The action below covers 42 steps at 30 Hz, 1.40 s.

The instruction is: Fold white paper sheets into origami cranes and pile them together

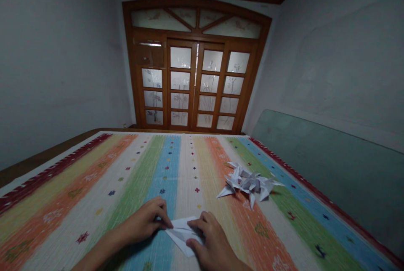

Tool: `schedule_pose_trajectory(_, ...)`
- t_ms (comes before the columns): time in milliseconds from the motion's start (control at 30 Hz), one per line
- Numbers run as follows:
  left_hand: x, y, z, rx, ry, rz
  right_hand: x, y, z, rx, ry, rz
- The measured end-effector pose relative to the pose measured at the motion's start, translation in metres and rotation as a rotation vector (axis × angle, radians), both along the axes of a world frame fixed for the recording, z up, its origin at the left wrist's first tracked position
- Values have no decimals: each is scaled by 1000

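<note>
As a crease is pressed into the folded white paper (180,235), it is pinched by the fingers of the left hand (142,220) and right hand (211,237), on a striped woven cover (195,170), near a heap of origami figures (249,182).

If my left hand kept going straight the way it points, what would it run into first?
The folded white paper, at the fingertips of the left hand; past it, probably the right hand, though depth is unclear.

Dim light, soft glow through frosted door panes (179,100), wide-angle bowing at edges
</note>
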State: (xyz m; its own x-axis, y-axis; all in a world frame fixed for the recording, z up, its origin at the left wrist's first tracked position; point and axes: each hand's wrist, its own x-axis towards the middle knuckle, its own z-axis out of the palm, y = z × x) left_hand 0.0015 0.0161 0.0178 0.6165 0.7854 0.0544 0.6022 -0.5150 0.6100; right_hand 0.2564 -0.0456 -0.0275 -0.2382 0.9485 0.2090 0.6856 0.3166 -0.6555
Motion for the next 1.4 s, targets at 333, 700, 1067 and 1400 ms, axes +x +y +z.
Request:
schedule_pose_trajectory(333, -2, 4, 0, -25, 49, 115, -2, 3, 10, -16, 19, -47)
schedule_pose_trajectory(700, 30, -31, 4, 189, -62, -69, -1, 0, 21, 39, -149, 79)
schedule_pose_trajectory(1067, 47, -41, -16, 522, 53, -161, 0, 2, 9, 108, -203, 117)
schedule_pose_trajectory(1400, 30, -34, 0, 433, 0, -296, 3, 4, -2, 268, -322, 148)
